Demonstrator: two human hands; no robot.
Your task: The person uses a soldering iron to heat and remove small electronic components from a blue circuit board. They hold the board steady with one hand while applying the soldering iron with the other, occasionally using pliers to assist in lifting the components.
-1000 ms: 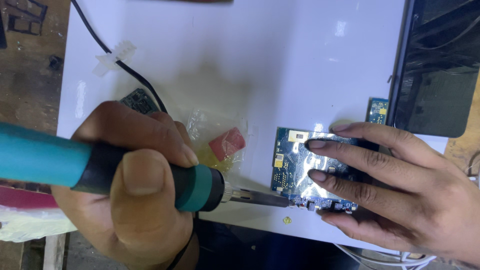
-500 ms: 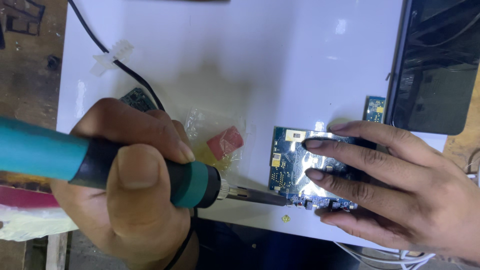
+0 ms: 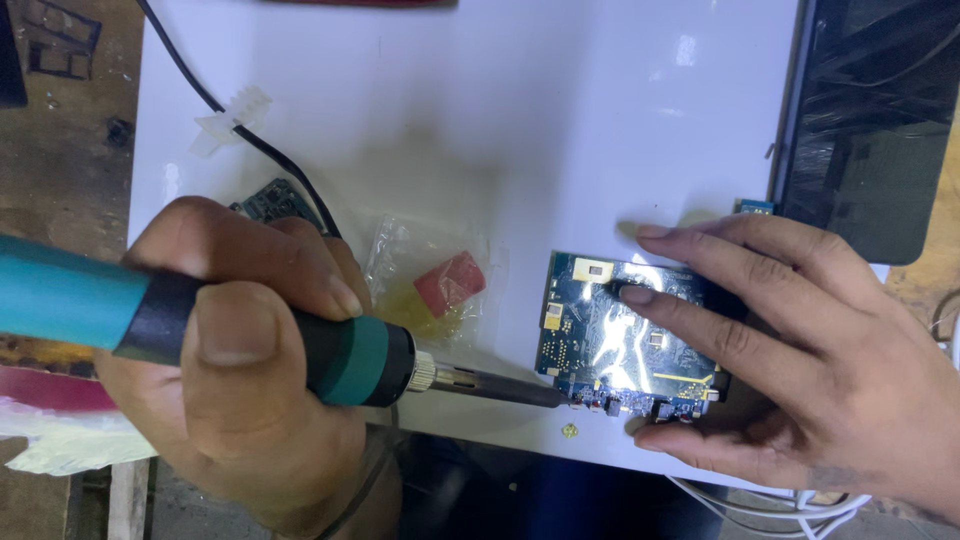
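soldering iron [image 3: 300,345] tip now touches circuit board [image 3: 625,335] edge.

White work sheet [image 3: 560,110] covers the bench, glare spots up top from overhead light. Worn brown wooden benchtop [image 3: 70,160] shows beyond the left hand; dark glossy panel [image 3: 870,130] sits above the right hand.

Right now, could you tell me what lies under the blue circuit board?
The blue circuit board lies flat on a white sheet. The right hand presses on it, covering its right part; nothing else shows beneath.
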